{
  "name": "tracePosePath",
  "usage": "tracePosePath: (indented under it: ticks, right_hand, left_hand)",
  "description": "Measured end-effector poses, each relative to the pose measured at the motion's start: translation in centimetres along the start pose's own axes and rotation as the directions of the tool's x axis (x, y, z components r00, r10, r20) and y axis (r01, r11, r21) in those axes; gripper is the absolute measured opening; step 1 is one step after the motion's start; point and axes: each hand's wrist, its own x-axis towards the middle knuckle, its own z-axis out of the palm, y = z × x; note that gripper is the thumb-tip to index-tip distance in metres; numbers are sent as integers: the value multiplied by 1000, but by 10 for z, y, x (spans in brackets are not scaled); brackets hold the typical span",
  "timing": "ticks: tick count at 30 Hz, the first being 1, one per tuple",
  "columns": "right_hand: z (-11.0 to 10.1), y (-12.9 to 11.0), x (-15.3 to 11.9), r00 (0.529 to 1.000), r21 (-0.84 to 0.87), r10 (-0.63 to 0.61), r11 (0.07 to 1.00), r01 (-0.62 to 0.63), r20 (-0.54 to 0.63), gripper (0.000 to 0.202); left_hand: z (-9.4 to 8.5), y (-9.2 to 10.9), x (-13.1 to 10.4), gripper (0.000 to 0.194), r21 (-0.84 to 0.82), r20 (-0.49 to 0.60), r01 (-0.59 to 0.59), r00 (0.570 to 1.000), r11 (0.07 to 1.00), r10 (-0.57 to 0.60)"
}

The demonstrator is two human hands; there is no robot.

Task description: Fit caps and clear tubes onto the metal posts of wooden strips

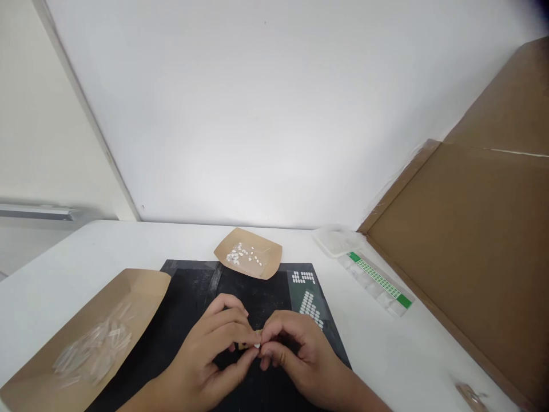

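Over the black mat (184,297), my left hand (218,349) and my right hand (295,355) meet fingertip to fingertip. Between them is a tiny white piece (257,345), with a bit of something yellowish beside it, mostly hidden by the fingers. My left thumb and fingers pinch this small item, and my right thumb and index finger close on its right side. A small cardboard tray (271,257) with little white pieces sits beyond the hands. At the mat's right lies a sheet of white oval stickers (309,303).
A larger cardboard tray (141,286) holding clear plastic pieces stands at the left. On the right are a clear organizer with a green strip (380,277), a plastic container (337,241), a large cardboard box (463,229) and a small metal-and-brown object (470,396).
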Motion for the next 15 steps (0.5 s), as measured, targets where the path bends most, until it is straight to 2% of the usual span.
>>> tracePosePath:
  ticks: [5, 9, 15]
  right_hand:
    - [1, -1, 0, 1000, -11, -15, 1000, 15, -15, 17]
    - [2, 2, 0, 1000, -20, -23, 1000, 23, -9, 15]
    - [7, 5, -1, 1000, 39, -4, 999, 4, -11, 15]
  left_hand:
    - [2, -4, 0, 29, -26, -27, -22, 999, 999, 21]
    - [0, -3, -1, 24, -27, 1, -27, 1000, 999, 27]
    - [-3, 1, -3, 17, 10, 47, 51, 998, 999, -51]
